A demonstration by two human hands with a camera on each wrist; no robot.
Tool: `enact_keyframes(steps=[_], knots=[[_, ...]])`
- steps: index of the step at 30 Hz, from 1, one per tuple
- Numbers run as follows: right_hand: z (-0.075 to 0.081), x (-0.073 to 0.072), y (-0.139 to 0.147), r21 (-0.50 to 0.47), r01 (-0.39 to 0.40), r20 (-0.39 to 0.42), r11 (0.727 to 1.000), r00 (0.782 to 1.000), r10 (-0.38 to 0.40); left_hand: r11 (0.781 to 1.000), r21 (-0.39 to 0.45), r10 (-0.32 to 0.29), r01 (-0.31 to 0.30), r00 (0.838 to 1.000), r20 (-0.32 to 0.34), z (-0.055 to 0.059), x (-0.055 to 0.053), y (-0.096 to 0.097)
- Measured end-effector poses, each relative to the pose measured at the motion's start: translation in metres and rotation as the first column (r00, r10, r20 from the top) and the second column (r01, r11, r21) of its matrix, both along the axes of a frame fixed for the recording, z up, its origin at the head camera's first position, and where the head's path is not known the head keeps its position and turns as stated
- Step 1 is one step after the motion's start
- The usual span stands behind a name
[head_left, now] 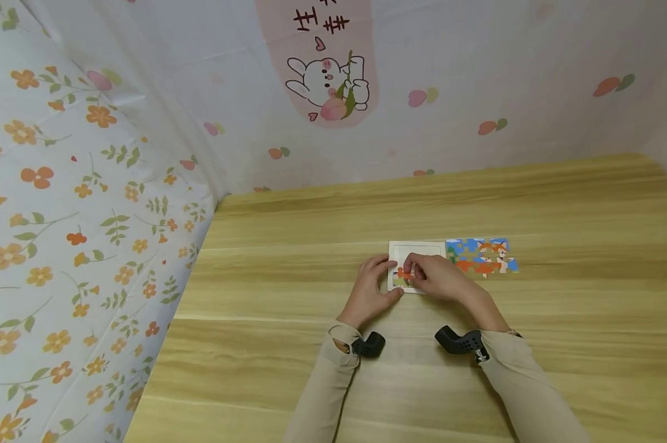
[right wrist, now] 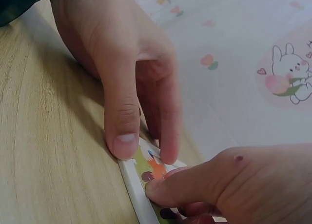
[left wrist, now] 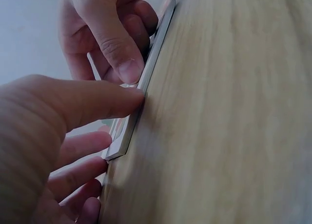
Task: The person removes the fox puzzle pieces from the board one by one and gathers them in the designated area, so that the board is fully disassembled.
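Observation:
A shallow white puzzle tray point(head_left: 422, 248) lies flat on the wooden table, with a few joined orange and green puzzle pieces point(head_left: 402, 274) in its near left corner. My left hand point(head_left: 369, 292) steadies that corner, the thumb point(left wrist: 127, 102) on the near edge and the fingers around the left side. Over the pieces, my right hand point(head_left: 437, 277) has its thumb point(right wrist: 163, 191) and curled index finger pinching a puzzle piece, mostly hidden under the fingertips. In the right wrist view an orange and white patch point(right wrist: 155, 168) shows beside that thumb.
Right of the tray, touching its side, lie several colourful puzzle pieces point(head_left: 483, 257) with a blue sky and orange-eared animals. The wooden table point(head_left: 289, 264) meets a patterned cloth point(head_left: 450, 123) at the back and a flowered cloth point(head_left: 90, 246) at the left. Black camera mounts point(head_left: 458, 340) sit on both wrists.

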State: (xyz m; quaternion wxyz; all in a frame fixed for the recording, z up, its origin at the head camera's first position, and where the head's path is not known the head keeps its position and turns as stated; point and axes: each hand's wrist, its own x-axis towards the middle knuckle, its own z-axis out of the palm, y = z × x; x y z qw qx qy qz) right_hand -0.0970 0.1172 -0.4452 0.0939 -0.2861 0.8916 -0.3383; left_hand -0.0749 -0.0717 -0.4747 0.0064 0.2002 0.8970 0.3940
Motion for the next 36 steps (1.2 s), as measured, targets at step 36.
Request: enact_keyframes(steps=[36], knots=[[-0.0026, -0.0015, 0.0008, -0.070, -0.001, -0.016, 0.998, 1.000, 0.000, 1.000, -0.001, 0.030, -0.030, 0.999, -0.040, -0.0020, -0.0002, 0.0024]])
